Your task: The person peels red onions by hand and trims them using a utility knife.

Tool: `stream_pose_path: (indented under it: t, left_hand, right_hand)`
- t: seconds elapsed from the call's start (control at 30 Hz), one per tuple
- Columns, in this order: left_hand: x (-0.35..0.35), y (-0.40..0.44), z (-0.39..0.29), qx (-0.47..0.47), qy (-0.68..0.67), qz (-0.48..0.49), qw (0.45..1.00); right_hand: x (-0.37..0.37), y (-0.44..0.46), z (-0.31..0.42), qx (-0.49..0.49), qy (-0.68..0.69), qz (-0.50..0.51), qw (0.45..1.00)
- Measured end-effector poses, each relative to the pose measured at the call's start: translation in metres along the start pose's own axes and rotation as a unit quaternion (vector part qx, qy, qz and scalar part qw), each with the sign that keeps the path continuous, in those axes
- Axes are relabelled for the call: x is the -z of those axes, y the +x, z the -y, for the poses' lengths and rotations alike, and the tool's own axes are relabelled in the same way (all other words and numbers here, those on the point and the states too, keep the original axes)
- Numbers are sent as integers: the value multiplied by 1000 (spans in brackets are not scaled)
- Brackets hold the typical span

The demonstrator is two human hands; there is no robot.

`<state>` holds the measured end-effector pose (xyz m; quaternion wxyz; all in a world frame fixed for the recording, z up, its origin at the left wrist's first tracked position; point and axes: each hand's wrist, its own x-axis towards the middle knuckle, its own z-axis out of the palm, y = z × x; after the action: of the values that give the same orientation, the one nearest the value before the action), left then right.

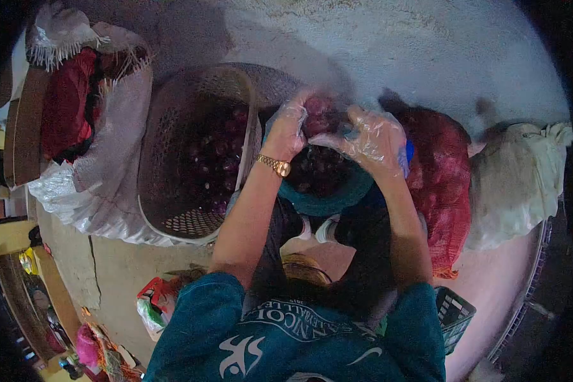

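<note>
My left hand [288, 130], in a clear plastic glove with a gold watch [275, 165] at the wrist, is closed around the side of a red onion [323, 114], slightly blurred. To its right, my right hand [374, 141], also gloved in plastic, has its thumb and fingers apart, the thumb reaching under the onion. Whether it touches the onion I cannot tell. Below both hands stands a teal tub [325, 202] with dark purple onions [321, 167] inside. Left of it, a large plastic basket [172, 137] tilts toward me, with many more onions [219, 153] in it.
A full red mesh sack [442, 178] stands right of the tub, beside a whitish sack [516, 184]. At left are a white woven sack [118, 146] and a red mesh bag [69, 105]. A dark crate [453, 315] sits at lower right. A wall [388, 44] rises behind.
</note>
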<state>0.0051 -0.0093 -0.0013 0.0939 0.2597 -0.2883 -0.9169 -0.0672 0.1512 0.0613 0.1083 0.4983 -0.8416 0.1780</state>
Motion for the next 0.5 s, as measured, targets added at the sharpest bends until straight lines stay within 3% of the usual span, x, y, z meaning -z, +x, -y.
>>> stream_pose_path:
  t: [0.27,0.43,0.5]
  left_hand:
    - [7,5,2,21,10,4,1000]
    - [4,0,6,-43,-32,29,998]
    - [3,-1,4,-27,-35,39,998]
  right_hand:
    - [-8,-1,-3,-6,8,3,1000]
    - [-5,-1,-3,-12,-1,37,999]
    - [-4,-1,-3,-11,-6,33,999]
